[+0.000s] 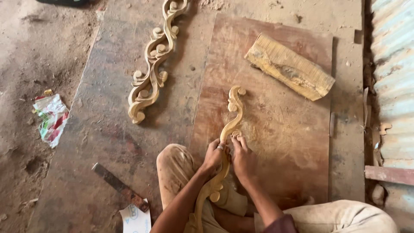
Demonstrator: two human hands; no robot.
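I sit on the floor with a long carved wooden scroll piece (233, 114) running from my lap onto a reddish plywood board (297, 142). My left hand (214, 156) grips the carving's middle from the left. My right hand (242, 159) presses against the same stretch from the right, fingertips on its edge; whether it holds something small against the wood is hidden. The carving's curled tip lies on the board near the board's centre. Pale dust surrounds the spot under my hands.
A finished stack of similar carved scrolls (153, 64) lies at the upper left. A rough wooden block (290, 65) rests on the board's far right. A flat metal file (118, 186) and paper (136, 219) lie by my left knee. Crumpled wrapper (51, 118) at left; corrugated metal sheet (394, 77) at right.
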